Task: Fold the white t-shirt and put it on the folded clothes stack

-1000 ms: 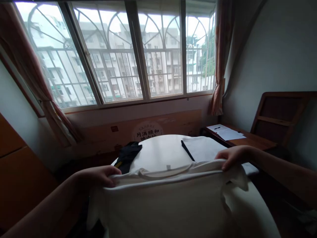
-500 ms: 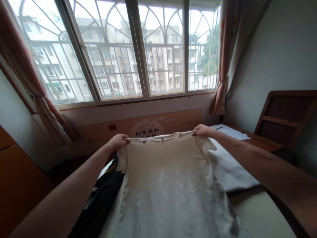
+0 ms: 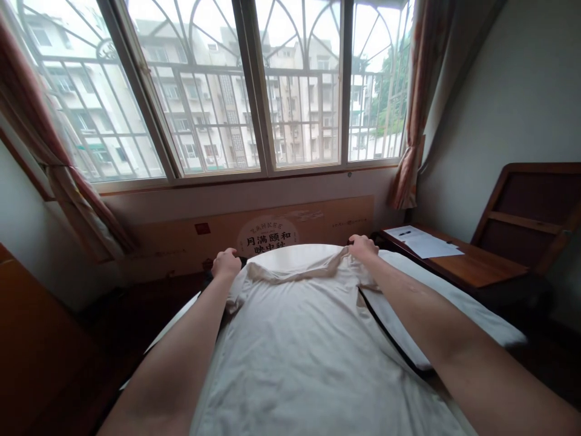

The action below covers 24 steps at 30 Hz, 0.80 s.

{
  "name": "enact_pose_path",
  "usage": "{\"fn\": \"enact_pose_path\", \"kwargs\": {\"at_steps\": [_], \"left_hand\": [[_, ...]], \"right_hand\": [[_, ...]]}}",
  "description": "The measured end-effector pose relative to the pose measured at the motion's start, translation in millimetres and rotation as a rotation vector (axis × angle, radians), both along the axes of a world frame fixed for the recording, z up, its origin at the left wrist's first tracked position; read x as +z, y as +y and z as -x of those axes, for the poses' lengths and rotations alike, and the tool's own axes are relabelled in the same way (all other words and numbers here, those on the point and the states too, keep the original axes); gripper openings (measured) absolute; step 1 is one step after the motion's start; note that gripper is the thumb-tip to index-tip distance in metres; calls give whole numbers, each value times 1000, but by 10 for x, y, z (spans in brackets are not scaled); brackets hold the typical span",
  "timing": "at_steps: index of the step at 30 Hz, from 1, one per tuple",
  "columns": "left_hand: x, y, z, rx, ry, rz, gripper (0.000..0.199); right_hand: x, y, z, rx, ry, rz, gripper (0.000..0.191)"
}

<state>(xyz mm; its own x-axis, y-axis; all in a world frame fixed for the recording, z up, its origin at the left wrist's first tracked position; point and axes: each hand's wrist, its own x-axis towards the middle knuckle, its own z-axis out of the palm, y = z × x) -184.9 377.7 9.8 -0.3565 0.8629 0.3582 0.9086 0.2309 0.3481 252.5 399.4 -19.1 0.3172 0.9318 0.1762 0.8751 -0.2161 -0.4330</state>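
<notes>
A pale, off-white T-shirt (image 3: pixel 290 339) lies spread over a round white table (image 3: pixel 295 253), its collar end toward the far edge and its surface lightly wrinkled. My right hand (image 3: pixel 364 247) is closed on the shirt's right shoulder, pulling a strip of cloth up from the table. At the left shoulder my left hand (image 3: pixel 227 264) is closed, its fingertips turned away beside the collar. White folded cloth (image 3: pixel 403 321) with a dark edge lies partly under my right forearm. Dark cloth shows only in slivers beside my left arm.
Beyond the table, a long cardboard box (image 3: pixel 318 221) leans below the barred window. A wooden side table (image 3: pixel 490 263) on the right carries white papers (image 3: pixel 431 244) and a pen. Behind it stands a brown wooden frame (image 3: pixel 521 212). An orange-brown cabinet (image 3: pixel 27 339) is at left.
Both hands have lowered the T-shirt from a raised, stretched hold onto the table. Its collar now sags between them, and the table's far rim has come into view.
</notes>
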Motion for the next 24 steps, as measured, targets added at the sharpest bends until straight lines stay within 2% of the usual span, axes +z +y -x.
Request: {"fn": "enact_pose_path", "kwargs": {"at_steps": [3,5,8,11,14,17,21,24], "left_hand": [[109,-58,79,61,0,-73,46],[208,-148,159,40,20,-89,45],[313,-367,245,-99,75,-53,38],[321,-628,204,-300,146,44,28],[225,-803,-2,-485,228,143,24],[56,-816,-316,-582,300,226,23],[-181,-641,-691,-615,360,337,19],[-291,-454,-839,-580,374,395,18]], "right_hand": [[52,-15,-242,-100,44,-75,51],[101,-77,-412,-100,44,-130,53],[152,-255,-561,17,7,-210,50],[158,-493,-502,249,-44,-227,40],[132,-708,-240,526,-99,-186,30],[86,-823,109,715,-162,-142,21],[-19,-760,493,784,-243,-83,11],[-122,-576,650,747,-262,-79,22]]}}
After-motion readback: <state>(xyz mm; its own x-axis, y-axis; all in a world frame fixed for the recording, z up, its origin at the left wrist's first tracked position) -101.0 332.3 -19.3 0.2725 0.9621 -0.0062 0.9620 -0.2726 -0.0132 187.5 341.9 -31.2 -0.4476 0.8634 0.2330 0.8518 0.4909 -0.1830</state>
